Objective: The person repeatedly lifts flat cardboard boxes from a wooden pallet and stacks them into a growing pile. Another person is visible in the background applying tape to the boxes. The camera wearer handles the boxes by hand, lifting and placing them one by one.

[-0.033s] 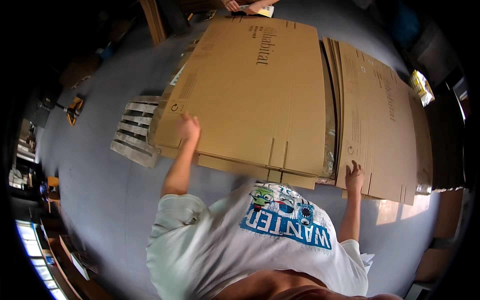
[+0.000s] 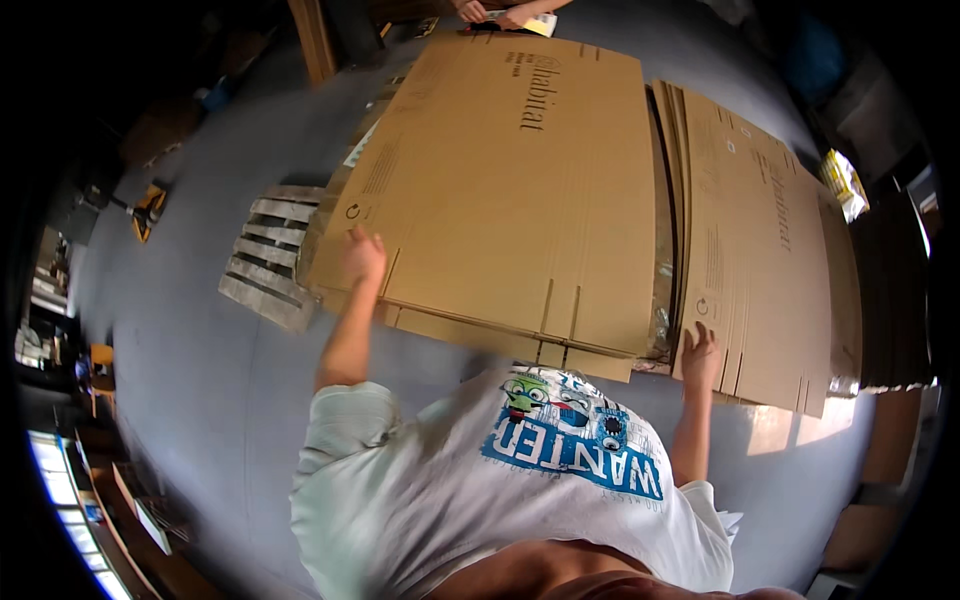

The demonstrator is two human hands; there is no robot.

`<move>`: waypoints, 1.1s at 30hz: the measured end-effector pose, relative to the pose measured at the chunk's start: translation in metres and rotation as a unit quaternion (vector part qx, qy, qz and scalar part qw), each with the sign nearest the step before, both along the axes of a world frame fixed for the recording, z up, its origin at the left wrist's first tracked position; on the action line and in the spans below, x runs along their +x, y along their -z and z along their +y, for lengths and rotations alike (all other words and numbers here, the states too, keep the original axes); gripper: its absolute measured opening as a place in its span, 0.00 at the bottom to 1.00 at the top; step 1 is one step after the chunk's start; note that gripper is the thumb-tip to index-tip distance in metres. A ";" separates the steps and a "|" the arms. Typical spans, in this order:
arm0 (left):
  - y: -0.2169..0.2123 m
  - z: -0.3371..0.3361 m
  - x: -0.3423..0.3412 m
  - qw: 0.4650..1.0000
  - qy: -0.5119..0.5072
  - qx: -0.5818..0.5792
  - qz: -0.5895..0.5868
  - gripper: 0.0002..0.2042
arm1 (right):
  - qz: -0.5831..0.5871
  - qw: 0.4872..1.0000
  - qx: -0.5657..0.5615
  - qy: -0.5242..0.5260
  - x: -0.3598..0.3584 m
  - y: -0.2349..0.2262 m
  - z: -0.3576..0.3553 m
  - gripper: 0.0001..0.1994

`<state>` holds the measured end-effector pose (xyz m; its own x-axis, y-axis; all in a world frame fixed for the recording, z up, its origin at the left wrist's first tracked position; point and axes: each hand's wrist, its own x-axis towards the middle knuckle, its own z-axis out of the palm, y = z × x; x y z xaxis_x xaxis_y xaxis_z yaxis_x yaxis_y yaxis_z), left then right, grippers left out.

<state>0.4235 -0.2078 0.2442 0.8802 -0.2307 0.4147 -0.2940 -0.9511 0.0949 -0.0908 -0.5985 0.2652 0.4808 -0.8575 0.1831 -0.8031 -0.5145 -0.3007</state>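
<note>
A large flattened cardboard carton point(image 2: 510, 190) lies on top of a stack in the middle, its slotted flaps toward me. My left hand point(image 2: 366, 257) is over its near left corner, fingers apart and a little blurred; whether it touches the board I cannot tell. To the right lies a second stack of flattened cartons point(image 2: 755, 260). On the near left corner of that stack rests my right hand point(image 2: 700, 355), fingers spread over the board. Neither hand is wrapped round anything.
A slatted wooden pallet point(image 2: 268, 258) lies on the grey floor at left, with a yellow-and-black piece of equipment point(image 2: 149, 212) beyond. Another person's hands point(image 2: 495, 14) are at the far edge. A yellow-and-white package point(image 2: 845, 185) is at far right.
My left hand has shifted slightly left and toward me. My right hand has moved a little to the left. Both carton stacks look the same.
</note>
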 end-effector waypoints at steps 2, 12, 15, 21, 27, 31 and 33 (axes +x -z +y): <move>-0.004 0.042 0.024 0.996 -0.064 0.057 0.026 0.21 | -0.125 0.992 0.018 -0.029 0.047 0.023 0.039 0.18; -0.013 0.046 0.044 0.982 -0.178 0.024 0.062 0.24 | -0.065 0.994 0.080 0.024 0.091 -0.014 0.052 0.26; -0.011 0.061 0.071 0.978 -0.185 -0.029 0.087 0.24 | -0.084 0.995 0.026 0.037 0.100 -0.019 0.043 0.25; -0.033 0.075 0.098 0.975 -0.134 -0.068 0.165 0.26 | -0.040 0.989 0.139 -0.002 0.099 0.011 0.034 0.25; 0.005 0.089 0.113 0.967 -0.093 -0.017 0.238 0.28 | -0.228 0.935 0.273 0.001 0.092 0.046 0.013 0.31; 0.005 0.072 0.080 0.973 -0.134 -0.044 0.182 0.26 | -0.213 0.951 0.218 0.057 0.090 0.057 0.015 0.23; 0.000 0.068 0.073 0.973 -0.144 -0.046 0.174 0.25 | -0.201 0.957 0.198 0.066 0.091 0.056 0.019 0.24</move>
